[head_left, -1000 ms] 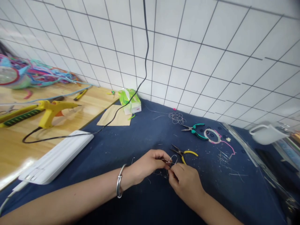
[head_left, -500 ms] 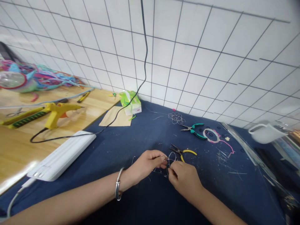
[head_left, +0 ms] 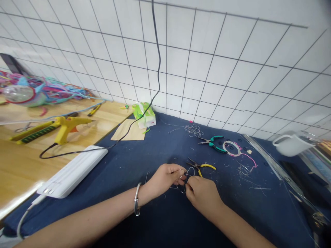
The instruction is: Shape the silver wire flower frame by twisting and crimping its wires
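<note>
Thin silvery wire bent into loops (head_left: 190,169) spans the small gap between my two hands. My left hand (head_left: 168,179), with a bangle at its wrist, pinches one side of it between thumb and fingers. On the other side my right hand (head_left: 203,193) is closed, its fingertips pressed on the wire. More thin wire shows under and beside the fingers; its full shape is hidden. Just beyond the right hand lie yellow-handled pliers (head_left: 207,166), partly covered by it. Farther back are teal-handled pliers (head_left: 216,143) and a flower-shaped wire piece (head_left: 193,130).
A wire coil (head_left: 232,148) and wire scraps (head_left: 244,171) lie at right, near a white mug (head_left: 291,144). At left are a white power strip (head_left: 74,172), a yellow glue gun (head_left: 67,129) and its black cord. A tissue pack (head_left: 144,115) stands by the tiled wall.
The camera view has shifted slightly. Both hands keep their hold on the wire, with only small finger movement; the tools stay where they were.
</note>
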A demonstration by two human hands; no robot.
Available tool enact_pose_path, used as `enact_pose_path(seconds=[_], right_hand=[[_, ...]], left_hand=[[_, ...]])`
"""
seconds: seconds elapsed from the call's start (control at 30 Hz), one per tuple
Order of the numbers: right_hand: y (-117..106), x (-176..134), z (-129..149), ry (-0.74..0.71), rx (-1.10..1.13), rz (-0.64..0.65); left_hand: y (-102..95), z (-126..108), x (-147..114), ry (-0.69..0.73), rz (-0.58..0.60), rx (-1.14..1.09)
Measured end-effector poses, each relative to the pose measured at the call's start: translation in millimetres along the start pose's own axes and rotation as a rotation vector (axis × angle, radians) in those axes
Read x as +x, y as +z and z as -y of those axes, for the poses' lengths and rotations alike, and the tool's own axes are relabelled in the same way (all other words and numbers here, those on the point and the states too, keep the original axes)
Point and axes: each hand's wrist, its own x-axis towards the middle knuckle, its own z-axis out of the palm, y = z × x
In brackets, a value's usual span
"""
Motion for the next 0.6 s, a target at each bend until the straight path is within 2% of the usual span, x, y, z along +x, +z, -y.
enact_pose_path(seconds=[0.37, 0.6], right_hand=[[4.1, -1.5, -0.4, -0.041, -0.010, -0.008], [6.0, -3.1, 1.5, -0.077, -0.047, -0.091]], left_hand=[[0.3, 5.7, 1.5, 0.026, -0.028, 0.054], [-0.8, 5.3, 4.3, -0.024, -0.023, 0.043]])
